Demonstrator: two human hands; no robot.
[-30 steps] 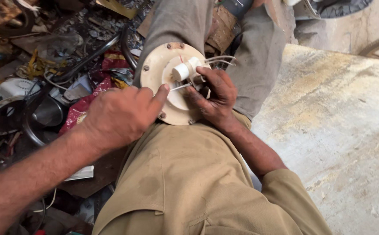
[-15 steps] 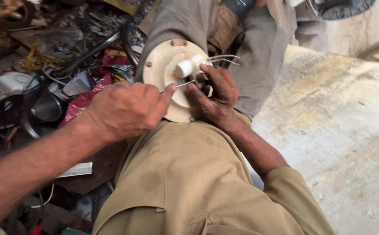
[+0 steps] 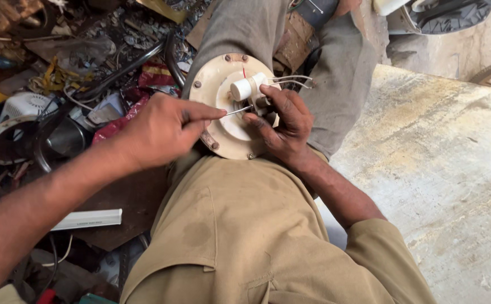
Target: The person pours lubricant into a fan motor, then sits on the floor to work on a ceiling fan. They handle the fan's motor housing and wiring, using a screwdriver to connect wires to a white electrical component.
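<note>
- The round cream disc (image 3: pixel 223 132) rests on the person's knee, steadied from its right by the right hand (image 3: pixel 283 126).
- Left hand (image 3: pixel 161 132), left of the disc, pinches a thin metal tool (image 3: pixel 238 110), tip aimed at the disc's white plug (image 3: pixel 248 87).

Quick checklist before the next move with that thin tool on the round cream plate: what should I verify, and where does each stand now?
1. Round cream plate braced against the leg: ok, right hand steadies it.
2. Thin metal tool gripped: ok, pinched in left hand.
3. Tool tip seated beside the white cylinder: cannot tell, right-hand fingers crowd it.
4. Fingers away from the tip: not ok, right beside it.
5. Thin wires free: ok, they stick out rightward.
</note>
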